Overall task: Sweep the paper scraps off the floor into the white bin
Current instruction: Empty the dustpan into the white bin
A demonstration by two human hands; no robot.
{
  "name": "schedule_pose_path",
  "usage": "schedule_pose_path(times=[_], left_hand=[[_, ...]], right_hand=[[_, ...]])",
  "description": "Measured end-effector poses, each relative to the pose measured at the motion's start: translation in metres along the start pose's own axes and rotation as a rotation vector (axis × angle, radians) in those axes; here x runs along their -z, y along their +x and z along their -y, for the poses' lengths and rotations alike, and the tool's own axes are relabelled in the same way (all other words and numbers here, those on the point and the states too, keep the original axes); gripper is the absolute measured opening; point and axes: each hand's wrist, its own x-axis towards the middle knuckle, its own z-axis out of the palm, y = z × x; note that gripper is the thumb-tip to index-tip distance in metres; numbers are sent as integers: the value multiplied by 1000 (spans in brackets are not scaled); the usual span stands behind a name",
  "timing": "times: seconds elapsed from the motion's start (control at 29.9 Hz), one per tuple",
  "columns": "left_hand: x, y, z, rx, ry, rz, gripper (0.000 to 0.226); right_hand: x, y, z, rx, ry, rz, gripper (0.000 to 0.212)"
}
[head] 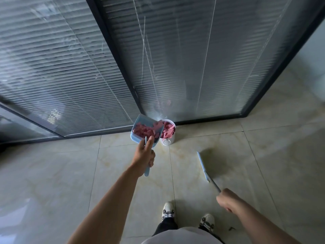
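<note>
— What surface is seen?

— A glossy cream tiled floor (263,155) is seen below glass panels with slatted blinds (61,67) across the upper frame.

— Where are the scraps?

— Pink paper scraps (144,131) are heaped in a light blue dustpan (140,127), tilted against the rim of the white bin (169,138) at centre; more scraps lie inside the bin.

— And the hands?

— The dustpan handle is gripped by the left hand (145,154). At lower right, a blue broom (204,169) is clasped by the right hand (226,199).
</note>
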Motion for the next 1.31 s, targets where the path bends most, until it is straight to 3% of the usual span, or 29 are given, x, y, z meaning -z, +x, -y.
schedule_pose_path(times=[0.3, 0.47, 0.74, 0.97, 1.31], left_hand=[[-45, 20, 16, -15, 487, 133, 33], [-51, 24, 34, -31, 729, 182, 48], [-59, 21, 50, -102, 887, 294, 48], [-66, 22, 58, -149, 987, 375, 56], [-64, 20, 71, -210, 1215, 439, 57]], right_hand=[[3, 0, -15, -4, 81, -8, 32], [4, 0, -24, 4, 107, -14, 36], [2, 0, -28, -10, 131, -18, 24], [7, -2, -27, -11, 74, -12, 37], [7, -3, -30, -15, 84, -15, 39]])
